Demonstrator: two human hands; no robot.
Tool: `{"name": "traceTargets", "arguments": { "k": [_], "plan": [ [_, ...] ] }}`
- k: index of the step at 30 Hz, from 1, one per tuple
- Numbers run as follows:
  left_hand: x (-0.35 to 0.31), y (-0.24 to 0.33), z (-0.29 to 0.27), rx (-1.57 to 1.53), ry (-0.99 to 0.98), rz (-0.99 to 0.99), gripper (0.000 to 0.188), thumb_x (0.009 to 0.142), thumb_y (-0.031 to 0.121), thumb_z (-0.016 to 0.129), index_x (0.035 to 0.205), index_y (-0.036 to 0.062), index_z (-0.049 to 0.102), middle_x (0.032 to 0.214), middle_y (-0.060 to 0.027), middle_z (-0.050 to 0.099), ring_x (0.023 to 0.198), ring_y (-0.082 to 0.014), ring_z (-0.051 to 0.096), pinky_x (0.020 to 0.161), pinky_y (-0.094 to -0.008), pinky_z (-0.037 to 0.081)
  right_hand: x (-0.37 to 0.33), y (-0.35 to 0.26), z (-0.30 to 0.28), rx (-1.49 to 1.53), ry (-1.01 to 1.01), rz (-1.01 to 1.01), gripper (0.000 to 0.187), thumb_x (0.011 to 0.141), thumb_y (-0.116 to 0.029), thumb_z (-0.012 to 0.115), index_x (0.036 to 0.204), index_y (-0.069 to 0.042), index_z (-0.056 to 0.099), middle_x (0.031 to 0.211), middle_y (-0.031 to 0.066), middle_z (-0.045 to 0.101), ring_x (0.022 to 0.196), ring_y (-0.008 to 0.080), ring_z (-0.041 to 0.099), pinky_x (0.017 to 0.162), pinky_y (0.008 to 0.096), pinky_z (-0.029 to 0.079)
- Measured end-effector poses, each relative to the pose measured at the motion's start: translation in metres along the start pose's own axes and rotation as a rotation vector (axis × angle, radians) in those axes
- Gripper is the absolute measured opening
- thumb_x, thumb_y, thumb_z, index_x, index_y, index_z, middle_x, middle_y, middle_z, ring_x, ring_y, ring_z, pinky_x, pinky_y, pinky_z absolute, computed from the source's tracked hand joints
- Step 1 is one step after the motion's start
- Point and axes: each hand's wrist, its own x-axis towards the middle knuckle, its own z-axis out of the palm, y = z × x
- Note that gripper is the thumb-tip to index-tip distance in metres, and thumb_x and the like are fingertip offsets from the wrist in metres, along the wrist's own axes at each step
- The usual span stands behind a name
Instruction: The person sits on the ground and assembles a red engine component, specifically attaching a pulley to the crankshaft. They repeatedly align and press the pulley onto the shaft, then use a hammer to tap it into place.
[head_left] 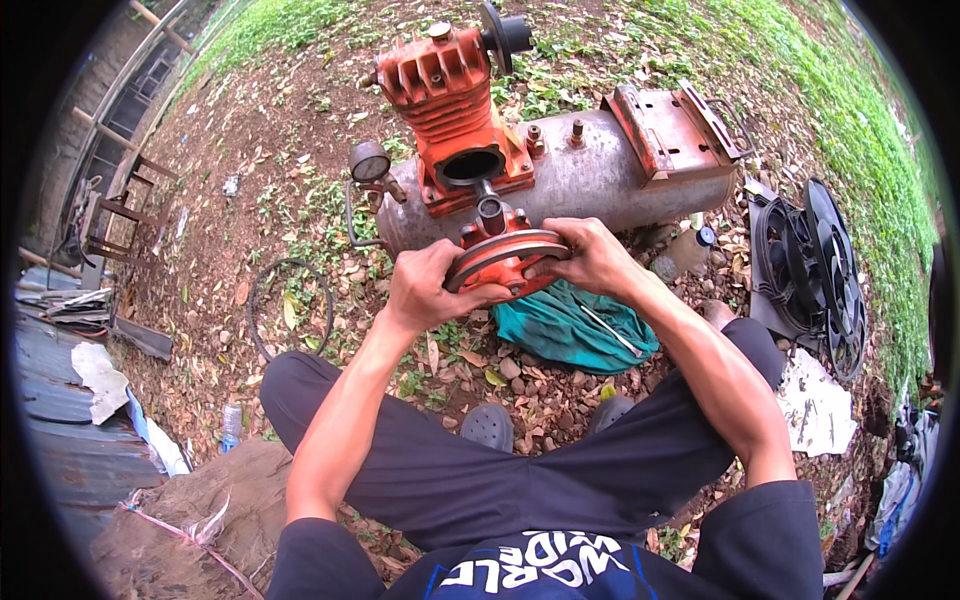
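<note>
Between both hands I hold an orange pulley wheel (508, 256) with a grooved, dark-worn rim. My left hand (430, 287) wraps its left edge, thumb across the near face. On the opposite edge, my right hand (588, 260) grips with the thumb tucked below the rim. A metal shaft piece (490, 213) sticks out behind the wheel toward the round opening of an orange finned compressor head (455, 120). That head stands on a grey cylindrical air tank (590, 150). A round pressure gauge (370, 162) sits at the tank's left end.
A teal cloth (575, 330) with a thin metal tool lies below the wheel. Black fans (815, 270) lie at right, near a clear bottle (685, 250). A drive belt (290, 308) rests on leafy ground at left. An orange mounting plate (680, 130) tops the tank.
</note>
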Motion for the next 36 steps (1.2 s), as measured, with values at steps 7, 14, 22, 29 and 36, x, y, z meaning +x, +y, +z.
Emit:
{"name": "traceTargets", "arguments": {
  "k": [7,14,22,29,36],
  "plan": [
    [0.005,-0.002,0.000,0.023,0.020,-0.003,0.050,0.070,0.044,0.087,0.079,0.0053,0.058,0.063,-0.0043,0.057,0.051,-0.0204,0.062,0.047,-0.0326,0.048,0.007,0.001,-0.009,-0.148,-0.008,-0.072,0.034,0.074,-0.021,0.081,0.098,-0.004,0.064,0.083,0.0169,0.063,0.081,0.0385,0.063,0.072,0.0463,0.050],
    [0.004,-0.011,-0.002,0.080,0.041,-0.054,0.042,0.077,0.038,0.085,0.079,0.0056,0.058,0.063,-0.0051,0.057,0.052,-0.0221,0.062,0.047,-0.0343,0.048,0.020,-0.002,-0.008,-0.109,0.042,-0.152,0.032,0.070,-0.011,0.081,0.092,-0.001,0.061,0.083,0.0175,0.062,0.079,0.0383,0.063,0.070,0.0442,0.051],
    [0.008,-0.016,-0.006,0.131,0.074,-0.082,0.039,0.078,0.036,0.084,0.079,0.0050,0.060,0.064,-0.0058,0.057,0.053,-0.0224,0.062,0.048,-0.0347,0.048,0.034,0.004,-0.005,-0.173,0.060,-0.145,0.044,0.074,-0.030,0.081,0.108,-0.007,0.065,0.089,0.0168,0.066,0.085,0.0382,0.066,0.075,0.0461,0.052],
    [0.008,-0.025,-0.004,0.144,0.078,-0.100,0.040,0.078,0.035,0.084,0.078,0.0047,0.058,0.064,-0.0063,0.057,0.054,-0.0230,0.061,0.048,-0.0350,0.047,0.042,0.008,-0.002,-0.186,0.074,-0.149,0.045,0.074,-0.026,0.082,0.110,-0.004,0.065,0.093,0.0180,0.067,0.087,0.0383,0.066,0.075,0.0450,0.053],
    [0.006,-0.027,-0.003,0.161,0.081,-0.148,0.041,0.077,0.036,0.085,0.079,0.0042,0.058,0.066,-0.0073,0.059,0.056,-0.0234,0.063,0.050,-0.0349,0.047,0.044,0.010,0.000,-0.202,0.103,-0.154,0.050,0.073,-0.027,0.083,0.115,-0.004,0.066,0.099,0.0206,0.068,0.091,0.0385,0.067,0.078,0.0442,0.054]
  ]
}}
